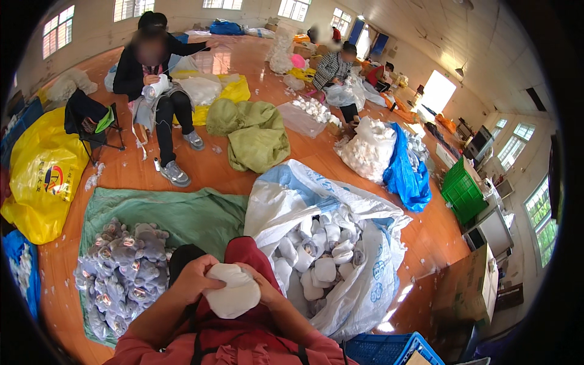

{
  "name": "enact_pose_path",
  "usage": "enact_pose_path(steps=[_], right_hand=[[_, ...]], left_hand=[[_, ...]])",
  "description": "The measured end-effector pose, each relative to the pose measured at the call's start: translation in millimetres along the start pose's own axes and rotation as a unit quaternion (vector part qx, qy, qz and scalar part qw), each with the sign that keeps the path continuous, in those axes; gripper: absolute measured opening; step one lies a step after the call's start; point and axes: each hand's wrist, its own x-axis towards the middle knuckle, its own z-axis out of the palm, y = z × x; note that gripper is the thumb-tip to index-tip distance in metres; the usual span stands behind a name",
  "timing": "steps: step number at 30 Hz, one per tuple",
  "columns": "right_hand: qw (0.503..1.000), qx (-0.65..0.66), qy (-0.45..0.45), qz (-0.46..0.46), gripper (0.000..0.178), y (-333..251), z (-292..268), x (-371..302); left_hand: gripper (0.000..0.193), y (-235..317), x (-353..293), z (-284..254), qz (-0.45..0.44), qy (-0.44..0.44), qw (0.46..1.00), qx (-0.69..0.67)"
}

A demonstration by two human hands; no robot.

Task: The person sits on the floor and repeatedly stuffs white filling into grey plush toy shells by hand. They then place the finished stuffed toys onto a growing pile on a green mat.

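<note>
Over my lap I hold a white stuffed plush piece (232,292), rounded and soft, with both hands. My left hand (196,278) pinches its upper left side, thumb on top. Around its right edge close the fingers of my right hand (263,285), partly hidden behind it. To the right, an open white woven sack (374,286) holds many similar white and grey plush pieces (322,249). On the left, a heap of grey plush toys (131,261) lies on a green cloth sack (176,204).
A blue crate (389,350) stands at my lower right, near a cardboard box (462,286) and a green crate (465,191). A co-worker (158,79) sits ahead left holding a plush piece; another person (334,70) sits farther back. Yellow bags (45,176) and an olive sack (258,146) lie around.
</note>
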Motion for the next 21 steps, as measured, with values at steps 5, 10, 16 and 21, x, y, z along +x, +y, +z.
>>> enact_pose_path(steps=[5,10,16,21], right_hand=[[0.980,0.062,-0.191,-0.001,0.073,-24,10,19],[0.970,-0.187,-0.133,0.078,0.080,-9,39,41],[0.963,-0.264,-0.057,0.013,0.059,12,53,57],[0.942,-0.335,-0.010,0.023,0.040,14,44,70]], left_hand=[[0.039,1,-7,-41,-0.073,-0.048,0.995,-0.044],[0.037,-15,-8,-68,-0.091,-0.020,0.996,-0.008],[0.022,-20,-11,-71,-0.006,0.000,0.995,0.096],[0.013,-13,-14,-55,-0.002,0.043,0.995,0.087]])
